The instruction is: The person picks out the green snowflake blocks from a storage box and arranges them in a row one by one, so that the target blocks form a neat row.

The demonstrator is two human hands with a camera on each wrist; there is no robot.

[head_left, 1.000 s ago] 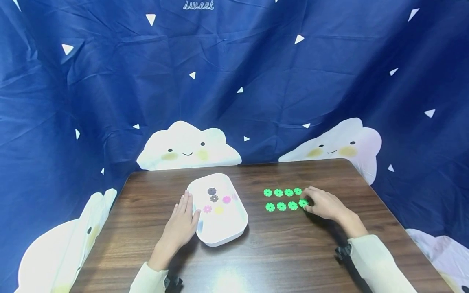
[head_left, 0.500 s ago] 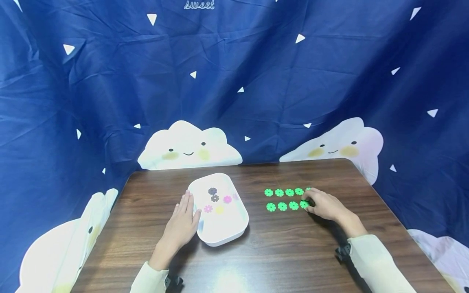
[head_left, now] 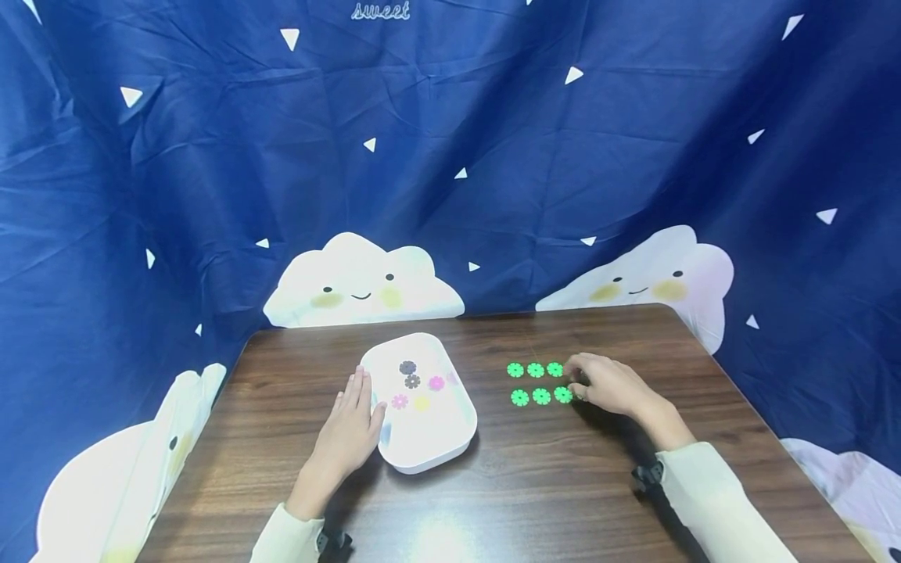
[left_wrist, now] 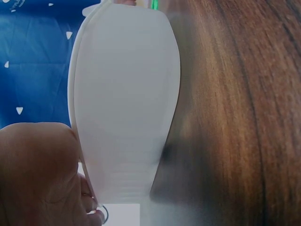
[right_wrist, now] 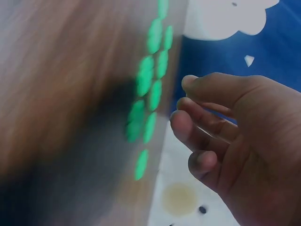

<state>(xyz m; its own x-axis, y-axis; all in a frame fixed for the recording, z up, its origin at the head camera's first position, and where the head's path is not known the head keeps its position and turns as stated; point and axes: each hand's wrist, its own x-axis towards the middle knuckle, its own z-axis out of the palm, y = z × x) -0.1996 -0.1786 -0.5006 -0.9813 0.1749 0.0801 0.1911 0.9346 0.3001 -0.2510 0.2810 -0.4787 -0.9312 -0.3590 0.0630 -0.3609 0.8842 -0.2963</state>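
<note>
My left hand (head_left: 345,430) rests along the left side of a white plastic tray (head_left: 424,463), fingers straight and thumb over its rim. In the left wrist view the tray's outer wall (left_wrist: 127,103) fills the middle, beside part of the hand (left_wrist: 37,169). Several green flower-shaped discs lie in two rows on the table, a near row (head_left: 519,398) and a far row (head_left: 515,370). My right hand (head_left: 611,385) hovers at their right end and hides some. In the right wrist view this hand (right_wrist: 235,127) has loosely bent fingers with nothing between them, apart from the blurred green discs (right_wrist: 145,75).
Inside the tray lie dark grey discs (head_left: 411,381), pink discs (head_left: 436,383) and a yellow disc (head_left: 421,403). The brown wooden table (head_left: 535,485) ends at a blue curtain (head_left: 493,156) with clouds printed on it.
My right hand has left the near row's right end disc, which its fingers were touching, and shifted slightly left, now covering discs that showed earlier. The left hand and tray have stayed put.
</note>
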